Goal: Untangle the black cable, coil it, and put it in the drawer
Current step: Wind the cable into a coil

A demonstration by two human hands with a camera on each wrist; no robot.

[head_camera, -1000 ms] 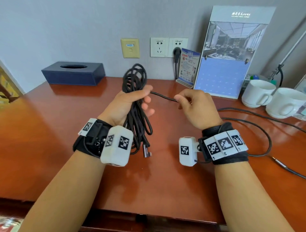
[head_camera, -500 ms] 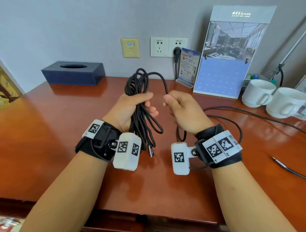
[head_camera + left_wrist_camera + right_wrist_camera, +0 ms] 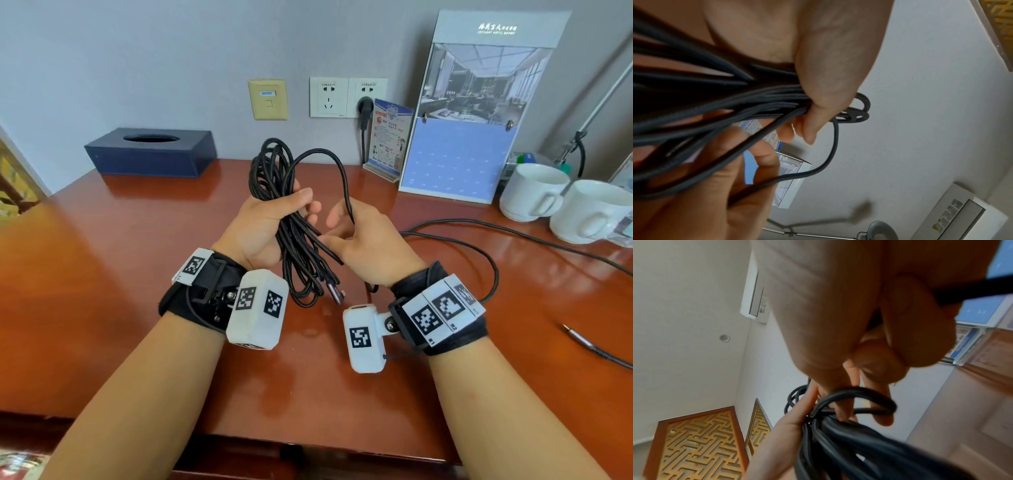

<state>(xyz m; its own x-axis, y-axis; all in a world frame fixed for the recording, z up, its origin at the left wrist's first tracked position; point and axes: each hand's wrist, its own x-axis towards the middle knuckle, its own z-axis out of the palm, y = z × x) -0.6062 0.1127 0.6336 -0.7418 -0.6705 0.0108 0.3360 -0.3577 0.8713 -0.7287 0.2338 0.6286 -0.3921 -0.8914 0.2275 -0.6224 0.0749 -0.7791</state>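
Observation:
My left hand [image 3: 270, 222] grips a bundle of black cable [image 3: 298, 246] upright above the desk, thumb across the strands. Loops stick out above the fist, and more hang below with a plug end [image 3: 335, 292]. One strand arcs from the top of the bundle over to my right hand [image 3: 363, 236], whose curled fingers hold it close beside the left hand. From there the cable trails right over the desk [image 3: 486, 253]. In the left wrist view the thumb [image 3: 818, 104] clamps the cable [image 3: 756, 100]. In the right wrist view a strand crosses my curled fingers [image 3: 900, 337] above the bundle [image 3: 838, 443].
A dark blue tissue box [image 3: 150, 152] sits at the back left. A calendar stand [image 3: 459, 164] and a small sign [image 3: 388, 137] stand at the back, with two white mugs [image 3: 529, 192] to their right. Another lead with a metal jack [image 3: 582, 341] lies at the right. The desk's front edge [image 3: 308, 442] is near me.
My right hand has moved left up against the left hand. The strand that ran straight between them now arcs up in a loop, and the slack on the desk has drawn in.

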